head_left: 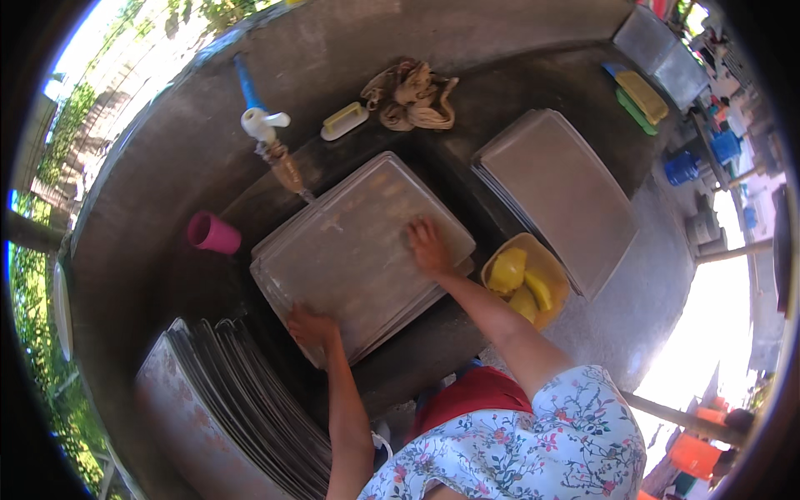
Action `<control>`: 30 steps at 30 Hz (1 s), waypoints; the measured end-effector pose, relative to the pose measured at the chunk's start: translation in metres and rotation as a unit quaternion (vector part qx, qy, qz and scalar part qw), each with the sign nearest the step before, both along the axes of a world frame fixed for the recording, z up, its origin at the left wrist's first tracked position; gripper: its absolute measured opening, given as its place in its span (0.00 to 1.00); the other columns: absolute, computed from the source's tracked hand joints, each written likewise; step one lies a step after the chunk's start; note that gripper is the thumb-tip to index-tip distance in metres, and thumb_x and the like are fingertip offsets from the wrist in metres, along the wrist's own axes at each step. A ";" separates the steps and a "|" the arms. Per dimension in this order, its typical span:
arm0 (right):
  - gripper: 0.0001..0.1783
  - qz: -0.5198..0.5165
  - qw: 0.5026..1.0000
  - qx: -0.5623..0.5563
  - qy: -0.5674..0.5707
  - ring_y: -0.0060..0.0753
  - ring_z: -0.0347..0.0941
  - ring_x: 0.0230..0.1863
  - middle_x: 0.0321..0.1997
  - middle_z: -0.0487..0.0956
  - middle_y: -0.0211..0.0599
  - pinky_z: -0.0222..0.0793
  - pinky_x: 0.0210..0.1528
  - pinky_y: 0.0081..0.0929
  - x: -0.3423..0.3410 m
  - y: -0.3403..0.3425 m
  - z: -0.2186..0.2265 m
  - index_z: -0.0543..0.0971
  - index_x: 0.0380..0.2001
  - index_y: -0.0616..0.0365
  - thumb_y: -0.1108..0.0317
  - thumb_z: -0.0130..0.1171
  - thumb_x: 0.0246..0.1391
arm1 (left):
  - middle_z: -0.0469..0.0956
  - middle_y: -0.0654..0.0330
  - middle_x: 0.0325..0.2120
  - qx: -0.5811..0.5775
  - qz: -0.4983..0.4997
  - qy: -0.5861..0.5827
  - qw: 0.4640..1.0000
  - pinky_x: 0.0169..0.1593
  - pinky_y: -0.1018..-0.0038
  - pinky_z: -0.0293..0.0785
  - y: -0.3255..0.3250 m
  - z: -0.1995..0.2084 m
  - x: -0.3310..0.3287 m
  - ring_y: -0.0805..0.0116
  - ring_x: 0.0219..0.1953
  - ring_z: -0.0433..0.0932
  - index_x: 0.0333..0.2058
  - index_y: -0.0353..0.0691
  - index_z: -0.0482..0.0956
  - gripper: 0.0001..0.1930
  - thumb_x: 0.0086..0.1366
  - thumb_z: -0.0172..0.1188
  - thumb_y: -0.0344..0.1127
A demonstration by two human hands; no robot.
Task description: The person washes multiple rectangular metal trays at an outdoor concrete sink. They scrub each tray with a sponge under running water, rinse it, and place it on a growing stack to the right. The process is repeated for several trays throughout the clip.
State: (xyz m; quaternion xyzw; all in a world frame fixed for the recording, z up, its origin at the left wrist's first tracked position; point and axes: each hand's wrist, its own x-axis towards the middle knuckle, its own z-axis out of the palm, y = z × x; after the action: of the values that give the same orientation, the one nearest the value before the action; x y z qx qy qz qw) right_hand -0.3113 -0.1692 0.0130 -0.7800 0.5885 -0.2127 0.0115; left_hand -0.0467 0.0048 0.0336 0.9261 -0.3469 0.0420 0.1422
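Note:
A stack of flat grey metal baking trays (358, 250) lies in the dark basin in front of me, its top tray wet-looking and smudged. My right hand (428, 248) rests on the top tray, right of its middle, palm down with fingers spread. Near the tray's left edge, my left hand (313, 327) lies on the surface, its fingertips at the rim. Both hands touch the top tray and hold nothing else. Just right of the stack stands a pale square tub (552, 317) with yellow sponge-like pieces (508, 271) inside.
Many trays (242, 408) stand on edge at lower left; another stack (558, 183) lies on the right ledge. A pink cup (213, 232), tap (263, 125), yellow-and-white brush-like block (344, 122) and crumpled brown cloth (412, 96) sit along the basin's far side.

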 end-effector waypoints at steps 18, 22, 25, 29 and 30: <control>0.27 -0.024 0.998 -0.010 0.054 0.52 0.56 0.61 0.55 0.66 0.49 0.48 0.65 0.46 0.103 -0.125 -0.024 0.67 0.52 0.63 0.58 0.52 0.53 | 0.66 0.52 0.37 -0.050 0.033 -0.016 0.998 0.46 0.60 0.63 0.018 -0.037 0.023 0.52 0.43 0.67 0.52 0.35 0.67 0.19 0.60 0.49 0.27; 0.31 0.201 0.978 -0.002 0.046 0.52 0.54 0.63 0.57 0.65 0.50 0.47 0.66 0.46 0.134 -0.093 -0.012 0.66 0.54 0.66 0.57 0.54 0.51 | 0.66 0.51 0.37 -0.048 0.043 -0.006 0.998 0.46 0.60 0.63 0.018 -0.038 0.021 0.52 0.44 0.67 0.51 0.35 0.68 0.18 0.60 0.48 0.26; 0.34 0.230 0.952 0.038 0.196 0.53 0.54 0.63 0.55 0.67 0.49 0.47 0.66 0.46 0.114 -0.077 0.001 0.63 0.56 0.67 0.58 0.55 0.50 | 0.67 0.50 0.37 -0.056 0.041 0.027 0.997 0.46 0.60 0.64 0.017 -0.034 0.025 0.51 0.44 0.67 0.50 0.34 0.68 0.19 0.59 0.49 0.26; 0.36 0.021 0.998 0.037 0.052 0.52 0.53 0.64 0.59 0.63 0.51 0.47 0.66 0.44 0.113 -0.092 -0.010 0.61 0.57 0.65 0.59 0.57 0.48 | 0.67 0.49 0.37 -0.075 0.027 0.015 0.997 0.45 0.61 0.64 0.016 -0.035 0.027 0.50 0.42 0.68 0.49 0.33 0.69 0.19 0.57 0.49 0.24; 0.38 -0.004 0.998 -0.032 0.050 0.52 0.51 0.65 0.62 0.60 0.52 0.45 0.67 0.42 0.132 -0.092 -0.017 0.60 0.59 0.64 0.60 0.59 0.46 | 0.67 0.49 0.37 -0.089 0.028 0.002 0.996 0.45 0.61 0.65 0.016 -0.036 0.028 0.50 0.42 0.68 0.49 0.33 0.68 0.19 0.57 0.49 0.24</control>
State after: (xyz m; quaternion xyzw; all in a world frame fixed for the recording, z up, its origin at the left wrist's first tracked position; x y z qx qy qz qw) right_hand -0.1793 -0.2612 -0.0045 -0.7876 0.5840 -0.1918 -0.0437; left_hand -0.0190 0.0204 -0.0026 0.9191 -0.3158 0.0752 0.2235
